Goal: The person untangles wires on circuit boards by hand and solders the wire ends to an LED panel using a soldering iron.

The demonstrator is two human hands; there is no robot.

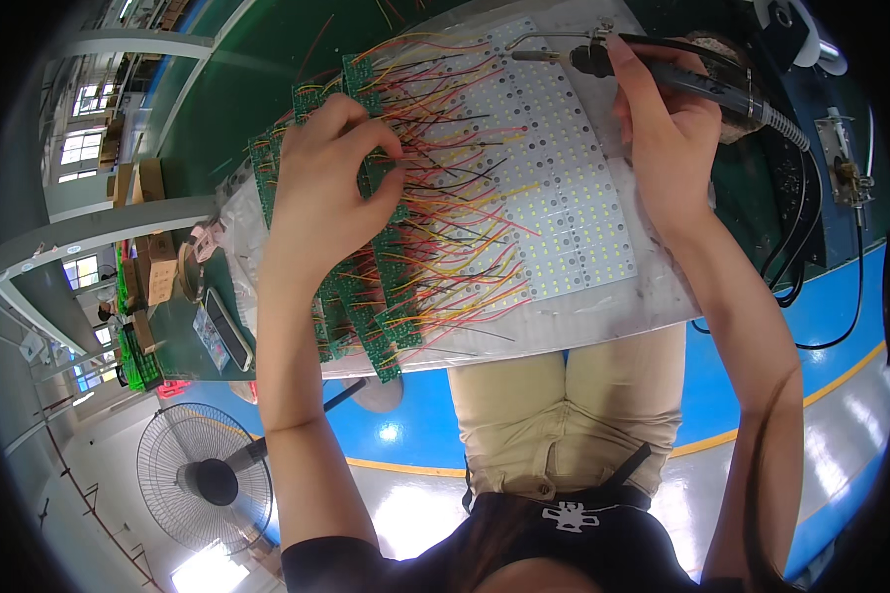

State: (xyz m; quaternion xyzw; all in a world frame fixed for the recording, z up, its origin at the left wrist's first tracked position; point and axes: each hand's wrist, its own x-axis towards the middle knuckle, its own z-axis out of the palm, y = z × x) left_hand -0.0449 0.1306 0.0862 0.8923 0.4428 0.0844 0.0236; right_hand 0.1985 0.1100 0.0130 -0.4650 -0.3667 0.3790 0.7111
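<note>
My right hand is wrapped round a soldering iron with a thin metal feed tube clamped along it. The iron's tip points left over the far part of a white panel dotted with small yellow and dark components. Above rows of narrow green circuit boards, my left hand closes thumb and index finger in a pinch among the wires. They appear to hold a wire, though its exact end is hard to see. Many red, yellow and black wires run from the boards across the panel.
Clear plastic sheeting lies under the panel on the green table. A phone and a tape roll are at the left. Black cables and a metal stand are at the right. A fan stands lower left.
</note>
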